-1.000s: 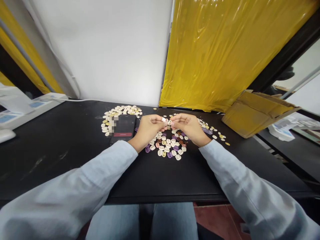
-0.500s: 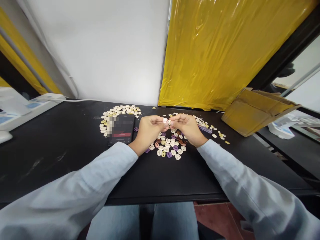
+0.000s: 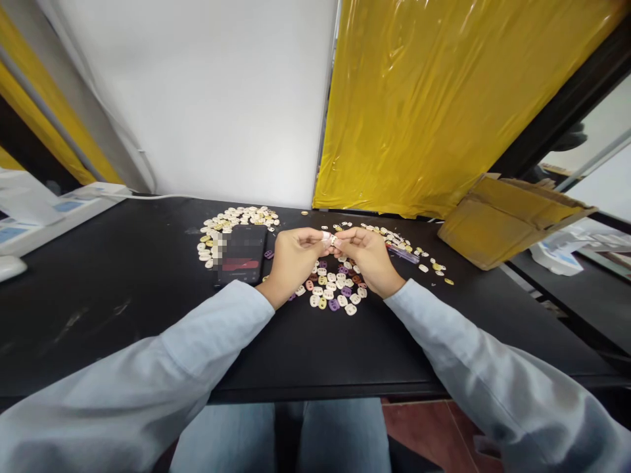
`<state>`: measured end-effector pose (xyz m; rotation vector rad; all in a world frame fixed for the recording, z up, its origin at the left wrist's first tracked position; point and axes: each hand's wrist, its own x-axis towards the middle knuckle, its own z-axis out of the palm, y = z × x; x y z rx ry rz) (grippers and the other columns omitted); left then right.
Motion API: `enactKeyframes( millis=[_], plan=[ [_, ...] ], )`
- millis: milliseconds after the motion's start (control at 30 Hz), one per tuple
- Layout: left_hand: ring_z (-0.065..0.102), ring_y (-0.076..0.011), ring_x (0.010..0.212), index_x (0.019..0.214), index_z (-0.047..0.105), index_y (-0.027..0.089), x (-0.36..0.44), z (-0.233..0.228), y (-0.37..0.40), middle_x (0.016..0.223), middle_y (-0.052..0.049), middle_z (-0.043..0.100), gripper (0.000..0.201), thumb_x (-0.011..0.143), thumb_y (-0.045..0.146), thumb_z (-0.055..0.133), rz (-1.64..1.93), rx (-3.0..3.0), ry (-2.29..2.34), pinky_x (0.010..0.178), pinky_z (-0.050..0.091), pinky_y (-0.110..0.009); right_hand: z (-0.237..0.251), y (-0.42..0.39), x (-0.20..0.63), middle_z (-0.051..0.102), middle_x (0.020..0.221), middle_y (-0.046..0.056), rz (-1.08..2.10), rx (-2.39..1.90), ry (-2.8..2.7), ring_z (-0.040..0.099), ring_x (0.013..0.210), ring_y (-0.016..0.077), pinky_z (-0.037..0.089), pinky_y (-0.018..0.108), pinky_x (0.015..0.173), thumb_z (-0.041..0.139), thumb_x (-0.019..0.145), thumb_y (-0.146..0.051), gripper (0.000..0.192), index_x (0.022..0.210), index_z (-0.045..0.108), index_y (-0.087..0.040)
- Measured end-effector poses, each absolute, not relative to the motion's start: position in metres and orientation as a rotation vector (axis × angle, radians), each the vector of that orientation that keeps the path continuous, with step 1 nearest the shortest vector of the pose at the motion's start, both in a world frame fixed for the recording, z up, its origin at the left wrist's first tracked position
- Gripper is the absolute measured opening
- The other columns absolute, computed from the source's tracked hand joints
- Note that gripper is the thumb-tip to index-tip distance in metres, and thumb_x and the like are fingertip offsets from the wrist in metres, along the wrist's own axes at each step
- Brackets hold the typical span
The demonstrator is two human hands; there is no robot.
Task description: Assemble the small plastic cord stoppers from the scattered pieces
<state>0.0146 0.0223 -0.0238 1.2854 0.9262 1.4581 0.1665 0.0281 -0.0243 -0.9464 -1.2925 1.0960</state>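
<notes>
Between the fingertips of both hands is a small cream plastic piece (image 3: 334, 240), similar to the two-holed pieces on the table and partly hidden by the fingers. My left hand (image 3: 296, 256) is closed in a pinch at its left side. From the right, my right hand (image 3: 367, 256) pinches it with thumb and forefinger. Below them lies a loose pile of small oval two-holed plastic pieces (image 3: 331, 286) in white, purple, brown, pink and pale yellow. More white and yellow pieces (image 3: 394, 240) lie scattered behind my right hand, beside a purple, elongated tool (image 3: 404, 254).
Left of my left hand, a black phone (image 3: 244, 253) lies against another heap of white and yellow pieces (image 3: 249, 215). A cardboard box (image 3: 507, 220) stands at the table's right. White equipment (image 3: 34, 220) sits at the far left. The black table (image 3: 315, 355) backs onto a white wall.
Both hands stay almost in place over the pile, with the fingers shifting slightly around the small piece. My right hand has edged a little to the left.
</notes>
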Motion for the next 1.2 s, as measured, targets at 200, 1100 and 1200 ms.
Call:
enactKeyframes(
  millis=[200, 1100, 1200],
  plan=[
    [0.072, -0.0182, 0.076, 0.073, 0.075, 0.014, 0.017, -0.022, 0.016, 0.077, -0.004, 0.076, 0.006, 0.072, 0.019, 0.076, 1.478, 1.334, 0.894, 0.078, 0.06, -0.033, -0.023, 0.025, 0.164, 0.067, 0.064, 0.0, 1.085, -0.97, -1.288, 0.062, 0.061, 0.0132, 0.053, 0.032, 0.067, 0.078, 0.067, -0.026, 0.018, 0.078, 0.068, -0.017],
    [0.065, -0.018, 0.078, 0.073, 0.069, 0.017, 0.004, -0.015, 0.034, 0.077, -0.003, 0.071, 0.014, 0.082, 0.029, 0.068, 1.485, 1.672, 1.1, 0.075, 0.048, -0.028, -0.019, 0.039, 0.185, 0.072, 0.067, 0.002, 0.675, -1.091, -2.034, 0.059, 0.056, 0.014, 0.046, 0.028, 0.056, 0.066, 0.081, -0.026, 0.014, 0.078, 0.077, -0.019],
    [0.061, -0.0166, 0.07, 0.068, 0.065, 0.017, 0.003, -0.011, 0.032, 0.069, -0.001, 0.066, 0.019, 0.083, 0.029, 0.066, 1.447, 1.725, 1.147, 0.069, 0.044, -0.027, -0.011, 0.042, 0.195, 0.073, 0.07, 0.003, 0.561, -1.162, -2.039, 0.059, 0.057, 0.0141, 0.045, 0.028, 0.057, 0.063, 0.083, -0.027, 0.017, 0.08, 0.077, -0.018]
  ],
)
